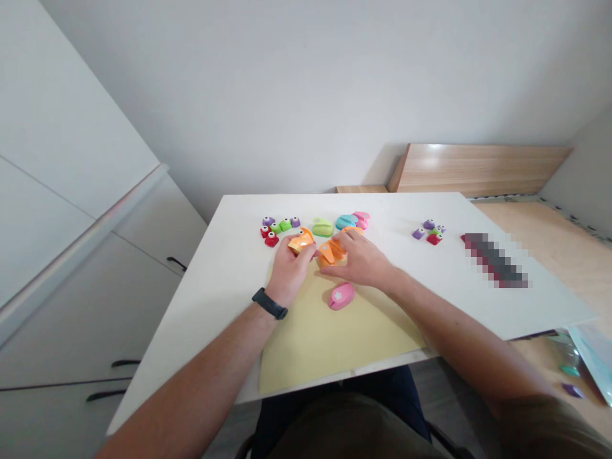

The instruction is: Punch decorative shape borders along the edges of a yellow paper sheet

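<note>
My left hand (288,271), a black band on its wrist, is closed round an orange paper punch (301,241) at the far edge of a pale yellow sheet (325,338). Close beside it, my right hand (364,261) grips a second orange punch (333,250), fingers curled over its top. The two punches sit almost side by side, a small gap between them. A pink punch (342,296) with a white star on top lies on the sheet just below my right hand.
On the white table (220,287) behind my hands lie green (322,227), blue (346,221) and pink (362,218) punches. Small red, purple and green ones cluster at left (277,227) and right (429,232). White cabinets stand left; a wooden bed frame lies behind.
</note>
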### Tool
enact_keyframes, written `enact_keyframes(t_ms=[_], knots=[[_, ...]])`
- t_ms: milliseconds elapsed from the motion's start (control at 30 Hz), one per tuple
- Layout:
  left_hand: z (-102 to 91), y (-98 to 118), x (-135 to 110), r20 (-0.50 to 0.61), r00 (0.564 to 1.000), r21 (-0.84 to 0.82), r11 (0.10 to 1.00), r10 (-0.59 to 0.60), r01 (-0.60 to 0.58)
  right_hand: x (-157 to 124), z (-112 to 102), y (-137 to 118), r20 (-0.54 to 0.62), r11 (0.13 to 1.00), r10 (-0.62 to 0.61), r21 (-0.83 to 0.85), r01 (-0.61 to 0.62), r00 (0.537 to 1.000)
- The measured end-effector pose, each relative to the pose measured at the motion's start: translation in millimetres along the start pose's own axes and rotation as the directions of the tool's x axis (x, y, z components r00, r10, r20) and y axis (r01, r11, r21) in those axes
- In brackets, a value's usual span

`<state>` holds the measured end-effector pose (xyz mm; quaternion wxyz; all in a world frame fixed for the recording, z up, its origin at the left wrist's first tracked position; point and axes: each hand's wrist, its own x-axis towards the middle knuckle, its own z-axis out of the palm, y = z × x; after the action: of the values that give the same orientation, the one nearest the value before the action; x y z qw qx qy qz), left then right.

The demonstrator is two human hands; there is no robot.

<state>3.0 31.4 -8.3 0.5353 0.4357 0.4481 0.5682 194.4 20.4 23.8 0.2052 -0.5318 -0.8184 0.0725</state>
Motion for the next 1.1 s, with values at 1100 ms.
enact_keyframes(t_ms=[1100], knots=[[-3.3, -6, 2, -0.055, 0.998, 0.079, 0.997, 0.022, -0.017, 33, 26, -3, -0.11, 0.988, -0.038, -0.154, 0.02, 0.993]])
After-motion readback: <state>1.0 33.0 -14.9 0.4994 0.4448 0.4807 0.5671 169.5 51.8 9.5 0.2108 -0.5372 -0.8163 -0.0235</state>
